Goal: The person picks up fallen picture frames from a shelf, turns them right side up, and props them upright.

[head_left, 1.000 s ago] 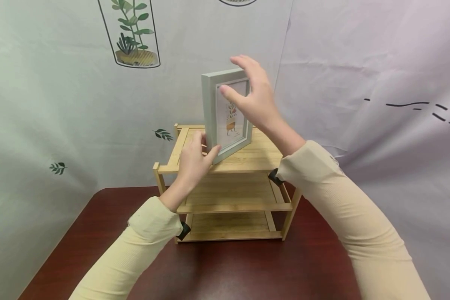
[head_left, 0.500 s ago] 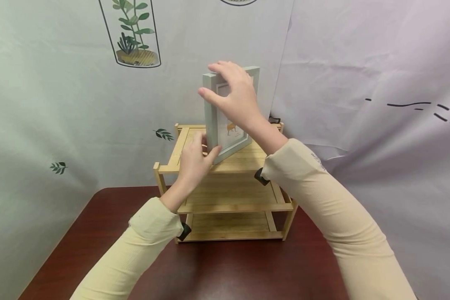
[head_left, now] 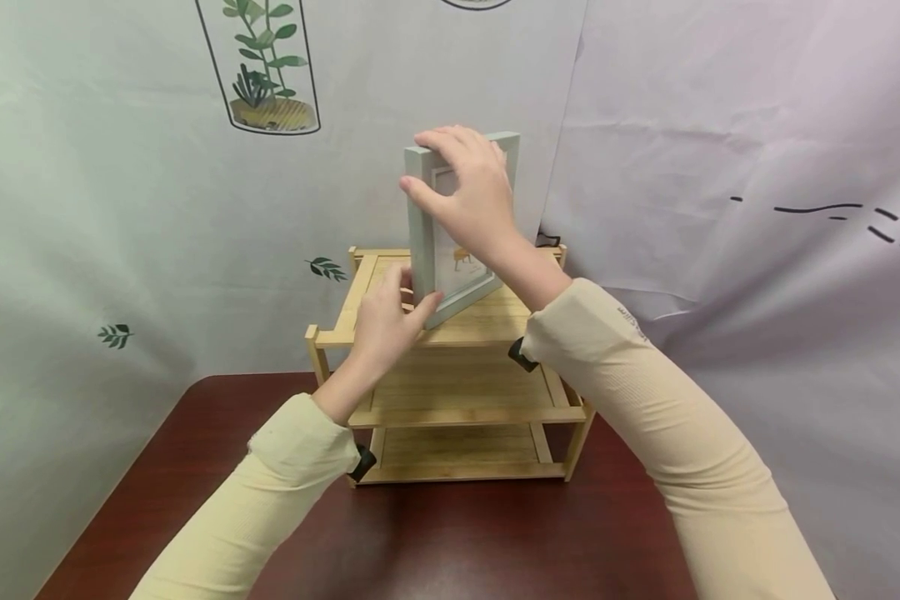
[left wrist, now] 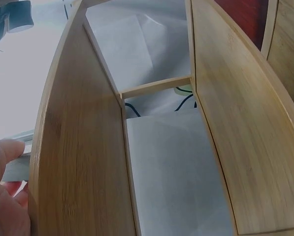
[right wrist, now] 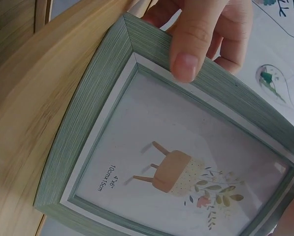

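Standing upright on the top tier of the wooden shelf [head_left: 495,321], the picture frame [head_left: 429,242] is held between both hands, its lower edge meeting the shelf's top board. The right hand [head_left: 471,196] grips the frame's upper part: its fingers curl over the top edge while the thumb reaches across the front toward the left rail. The left hand [head_left: 382,321] pinches the lower left corner, thumb on the front face and fingers behind. In the right wrist view the left hand's thumb [right wrist: 191,42] presses flat on the frame's [right wrist: 102,113] border, with the other fingers curled behind the edge. In the left wrist view only a fingertip of the left hand [left wrist: 6,196] shows beside the shelf's [left wrist: 78,147] side board.

Small print on the insert reads "4"x6"" and "10cmx15cm".

The frame has a grey-green, brushed moulding with a white inner border. The insert shows a chair with splayed legs and a dotted seat, with sprigs of flowers and leaves beside it.

The shelf is light bamboo with three tiers and stands on a dark red table [head_left: 457,542].
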A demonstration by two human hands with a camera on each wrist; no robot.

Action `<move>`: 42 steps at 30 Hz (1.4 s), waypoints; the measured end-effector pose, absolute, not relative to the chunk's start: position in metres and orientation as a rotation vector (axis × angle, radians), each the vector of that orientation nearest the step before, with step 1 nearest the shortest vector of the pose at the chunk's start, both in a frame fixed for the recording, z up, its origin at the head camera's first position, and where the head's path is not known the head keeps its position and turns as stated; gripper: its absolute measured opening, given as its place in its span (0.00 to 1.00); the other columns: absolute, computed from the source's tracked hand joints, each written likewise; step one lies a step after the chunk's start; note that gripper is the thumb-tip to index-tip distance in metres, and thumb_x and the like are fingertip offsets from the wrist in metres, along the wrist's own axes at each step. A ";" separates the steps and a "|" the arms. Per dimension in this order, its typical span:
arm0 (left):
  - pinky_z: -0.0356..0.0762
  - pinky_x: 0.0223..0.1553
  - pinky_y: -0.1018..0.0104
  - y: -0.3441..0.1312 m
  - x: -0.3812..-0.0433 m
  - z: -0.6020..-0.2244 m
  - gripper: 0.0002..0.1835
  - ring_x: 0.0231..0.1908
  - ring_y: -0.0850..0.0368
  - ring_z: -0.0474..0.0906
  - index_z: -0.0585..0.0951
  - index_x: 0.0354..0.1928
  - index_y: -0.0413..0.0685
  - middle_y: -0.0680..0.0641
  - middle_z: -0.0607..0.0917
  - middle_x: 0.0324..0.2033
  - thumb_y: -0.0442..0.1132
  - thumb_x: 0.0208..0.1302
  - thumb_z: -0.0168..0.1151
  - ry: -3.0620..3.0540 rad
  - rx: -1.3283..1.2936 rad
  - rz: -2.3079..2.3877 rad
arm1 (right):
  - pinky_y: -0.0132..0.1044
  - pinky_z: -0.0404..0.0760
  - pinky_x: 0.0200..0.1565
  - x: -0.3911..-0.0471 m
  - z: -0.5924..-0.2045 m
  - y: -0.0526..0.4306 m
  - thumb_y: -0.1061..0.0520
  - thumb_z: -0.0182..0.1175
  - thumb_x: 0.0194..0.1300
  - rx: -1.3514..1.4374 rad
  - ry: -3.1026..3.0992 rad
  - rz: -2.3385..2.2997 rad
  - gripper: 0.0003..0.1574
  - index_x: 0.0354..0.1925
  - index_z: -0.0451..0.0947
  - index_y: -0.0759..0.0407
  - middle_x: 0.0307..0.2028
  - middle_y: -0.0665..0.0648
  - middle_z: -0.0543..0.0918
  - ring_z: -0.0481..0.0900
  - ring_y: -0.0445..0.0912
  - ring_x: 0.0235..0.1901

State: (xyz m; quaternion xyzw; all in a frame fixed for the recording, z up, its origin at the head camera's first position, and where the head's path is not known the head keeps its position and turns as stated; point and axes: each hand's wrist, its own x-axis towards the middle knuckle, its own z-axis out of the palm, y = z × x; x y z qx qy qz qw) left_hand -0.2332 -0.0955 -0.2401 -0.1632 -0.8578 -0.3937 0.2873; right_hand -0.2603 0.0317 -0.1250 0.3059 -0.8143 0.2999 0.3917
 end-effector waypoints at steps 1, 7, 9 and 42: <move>0.78 0.34 0.61 -0.097 -0.234 -0.240 0.21 0.36 0.51 0.80 0.69 0.47 0.41 0.42 0.80 0.38 0.45 0.57 0.59 -2.294 -0.454 -1.077 | 0.32 0.54 0.60 -0.260 -0.125 0.032 0.46 0.58 0.55 0.779 -2.065 0.762 0.25 0.50 0.74 0.53 0.51 0.49 0.76 0.65 0.41 0.57; 0.76 0.43 0.57 -0.110 -0.235 -0.236 0.17 0.44 0.49 0.76 0.70 0.48 0.42 0.42 0.77 0.43 0.46 0.64 0.48 -2.269 -0.520 -1.239 | 0.31 0.54 0.60 -0.260 -0.125 0.030 0.46 0.58 0.55 0.772 -2.067 0.744 0.24 0.50 0.75 0.53 0.50 0.50 0.76 0.66 0.41 0.56; 0.76 0.44 0.56 -0.114 -0.235 -0.233 0.15 0.45 0.49 0.76 0.70 0.48 0.41 0.42 0.78 0.44 0.44 0.65 0.46 -2.250 -0.507 -1.229 | 0.30 0.54 0.60 -0.261 -0.125 0.029 0.47 0.58 0.55 0.767 -2.071 0.728 0.24 0.50 0.74 0.53 0.50 0.50 0.76 0.66 0.41 0.55; 0.72 0.48 0.57 -0.138 -0.268 -0.218 0.10 0.40 0.48 0.80 0.78 0.42 0.43 0.43 0.82 0.38 0.34 0.57 0.55 -2.441 -0.406 -0.991 | 0.31 0.61 0.56 -0.265 -0.116 0.022 0.45 0.57 0.55 0.739 -2.202 0.628 0.26 0.52 0.72 0.49 0.51 0.47 0.75 0.68 0.41 0.52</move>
